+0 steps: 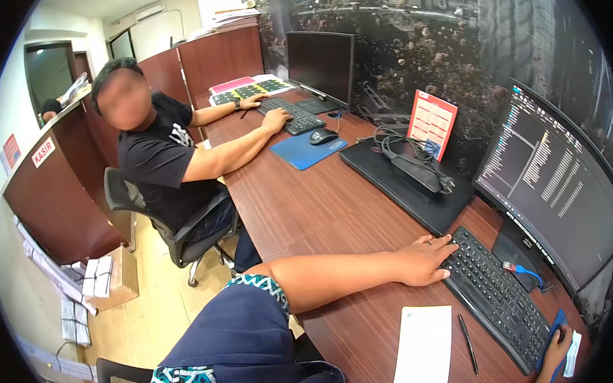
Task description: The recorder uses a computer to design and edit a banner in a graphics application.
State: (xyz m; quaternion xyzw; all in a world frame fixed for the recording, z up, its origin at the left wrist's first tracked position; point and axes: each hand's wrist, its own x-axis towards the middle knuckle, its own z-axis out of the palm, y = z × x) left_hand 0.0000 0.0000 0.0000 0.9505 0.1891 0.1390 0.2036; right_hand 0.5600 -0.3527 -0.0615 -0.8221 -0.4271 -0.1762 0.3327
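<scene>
My left hand (424, 260), with a ring on one finger, rests at the far left end of a black keyboard (492, 296). Its fingers are stretched out over the keys, and it holds nothing. At the lower right, my right hand (557, 352) is curled over a dark computer mouse (562, 333), of which little shows, on a blue mouse pad (560, 317). Beyond the keyboard stands a monitor (551, 172) with lines of light text on a dark screen. A white sheet of paper (423, 348) and a black pen (468, 342) lie on the desk nearer me.
A closed black laptop (389, 177) bears a power adapter (416, 174) with coiled cable. A red-and-white desk calendar (433, 121) stands behind it. To the left, a seated co-worker (155, 144) types at another keyboard (295, 116). A blue-red cable end (522, 270) lies by the monitor.
</scene>
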